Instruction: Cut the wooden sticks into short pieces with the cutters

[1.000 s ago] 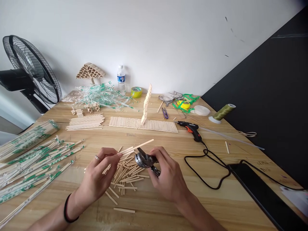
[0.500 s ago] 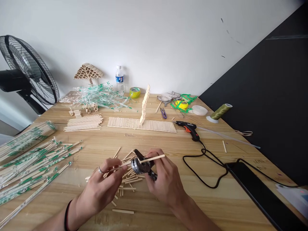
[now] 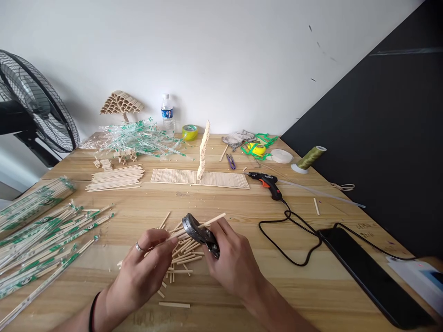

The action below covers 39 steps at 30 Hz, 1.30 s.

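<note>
My left hand (image 3: 147, 263), a ring on one finger, pinches a thin wooden stick (image 3: 215, 219) that slants up to the right. In my right hand (image 3: 235, 260) is a hand cutter (image 3: 194, 228) with dark curved metal jaws, and my fingers are wrapped round its handles. The stick passes through the cutter's jaws, and its far end juts out beyond them above my right hand. Below both hands lies a loose pile of short cut sticks (image 3: 187, 253). One short stick (image 3: 174, 305) rests apart, nearer to me.
Wrapped chopsticks (image 3: 44, 249) cover the left side. Behind stand a flat stick panel (image 3: 169, 176) with an upright stick piece (image 3: 203, 152) on it, and a row of bare sticks (image 3: 116, 177). To the right lie a glue gun (image 3: 272, 184), its cord and a black slab (image 3: 367, 276).
The cutter has turned in my right hand, its jaws now tipped up and leftward round the stick. The view has shifted slightly to the right.
</note>
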Each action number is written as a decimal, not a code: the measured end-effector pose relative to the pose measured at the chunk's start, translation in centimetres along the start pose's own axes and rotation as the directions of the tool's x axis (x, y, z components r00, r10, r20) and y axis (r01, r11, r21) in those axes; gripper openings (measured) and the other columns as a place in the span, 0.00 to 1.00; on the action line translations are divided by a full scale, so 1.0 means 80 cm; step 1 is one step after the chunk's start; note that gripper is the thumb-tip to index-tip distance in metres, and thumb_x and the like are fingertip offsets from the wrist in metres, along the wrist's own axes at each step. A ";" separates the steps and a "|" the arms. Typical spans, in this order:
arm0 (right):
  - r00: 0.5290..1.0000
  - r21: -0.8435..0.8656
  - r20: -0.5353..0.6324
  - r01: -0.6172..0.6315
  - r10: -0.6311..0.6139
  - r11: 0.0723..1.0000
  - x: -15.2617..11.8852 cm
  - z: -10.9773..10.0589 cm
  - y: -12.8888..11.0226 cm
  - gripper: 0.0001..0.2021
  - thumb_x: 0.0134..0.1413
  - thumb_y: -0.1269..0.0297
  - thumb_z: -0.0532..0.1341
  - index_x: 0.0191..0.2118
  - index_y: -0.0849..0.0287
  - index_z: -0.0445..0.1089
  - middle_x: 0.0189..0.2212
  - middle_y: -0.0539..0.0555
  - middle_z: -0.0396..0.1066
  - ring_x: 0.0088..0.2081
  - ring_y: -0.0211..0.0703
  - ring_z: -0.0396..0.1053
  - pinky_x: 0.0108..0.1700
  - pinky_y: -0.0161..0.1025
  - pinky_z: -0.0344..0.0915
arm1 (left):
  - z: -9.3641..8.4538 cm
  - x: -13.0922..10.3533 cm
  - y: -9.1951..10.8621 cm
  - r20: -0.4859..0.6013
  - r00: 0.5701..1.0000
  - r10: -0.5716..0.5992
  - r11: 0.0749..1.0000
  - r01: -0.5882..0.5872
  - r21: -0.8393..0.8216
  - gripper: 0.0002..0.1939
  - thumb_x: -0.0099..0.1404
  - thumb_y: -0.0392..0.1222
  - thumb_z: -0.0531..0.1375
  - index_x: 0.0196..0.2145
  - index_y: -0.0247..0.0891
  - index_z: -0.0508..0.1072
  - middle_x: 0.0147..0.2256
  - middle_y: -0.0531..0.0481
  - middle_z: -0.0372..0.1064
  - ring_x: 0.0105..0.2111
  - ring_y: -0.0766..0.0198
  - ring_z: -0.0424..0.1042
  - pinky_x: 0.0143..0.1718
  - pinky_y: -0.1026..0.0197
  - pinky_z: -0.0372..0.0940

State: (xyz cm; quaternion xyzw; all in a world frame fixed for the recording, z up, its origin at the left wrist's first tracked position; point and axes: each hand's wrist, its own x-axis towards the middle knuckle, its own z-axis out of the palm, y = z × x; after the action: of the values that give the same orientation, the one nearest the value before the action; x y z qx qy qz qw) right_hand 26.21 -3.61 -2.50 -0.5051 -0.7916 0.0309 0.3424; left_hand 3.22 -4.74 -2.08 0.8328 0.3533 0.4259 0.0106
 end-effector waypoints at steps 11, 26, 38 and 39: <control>0.998 -0.044 0.050 -0.041 0.043 0.998 -0.001 0.006 0.004 0.06 0.53 0.73 0.59 0.34 0.55 0.62 0.32 0.52 0.68 0.26 0.42 0.67 0.28 0.37 0.56 | -0.002 0.010 -0.002 0.076 0.984 -0.159 0.982 0.166 -0.086 0.14 0.74 0.30 0.58 0.55 0.39 0.71 0.42 0.46 0.71 0.41 0.64 0.75 0.37 0.68 0.74; 0.955 0.090 0.232 -0.208 0.182 0.974 0.010 -0.010 0.021 0.07 0.59 0.69 0.60 0.30 0.56 0.64 0.31 0.52 0.68 0.30 0.42 0.66 0.34 0.38 0.59 | -0.015 0.022 -0.073 0.136 0.875 -0.464 0.886 0.459 0.067 0.13 0.75 0.50 0.57 0.47 0.39 0.74 0.42 0.45 0.73 0.37 0.58 0.75 0.35 0.58 0.74; 0.825 0.095 0.533 -0.280 0.189 0.955 0.009 -0.019 -0.008 0.03 0.58 0.69 0.65 0.38 0.58 0.73 0.38 0.56 0.76 0.39 0.49 0.74 0.42 0.41 0.64 | -0.017 0.020 -0.016 0.301 0.947 -0.116 0.975 0.166 -0.146 0.28 0.73 0.31 0.54 0.68 0.44 0.61 0.62 0.40 0.67 0.62 0.53 0.68 0.62 0.51 0.68; 0.818 0.085 0.542 -0.282 0.193 0.956 0.009 -0.020 -0.008 0.03 0.58 0.69 0.65 0.38 0.59 0.73 0.38 0.56 0.76 0.39 0.48 0.74 0.42 0.41 0.64 | -0.017 0.020 -0.016 0.310 0.943 -0.122 0.974 0.174 -0.146 0.28 0.73 0.31 0.55 0.68 0.45 0.61 0.62 0.40 0.67 0.63 0.53 0.68 0.63 0.51 0.68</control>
State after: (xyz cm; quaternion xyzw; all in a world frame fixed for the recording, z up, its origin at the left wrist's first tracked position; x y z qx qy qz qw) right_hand 26.41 -3.79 -0.64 -0.5426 -0.7804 0.2750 0.1450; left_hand 2.12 -3.19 -0.52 0.8545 0.3717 0.3220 0.1676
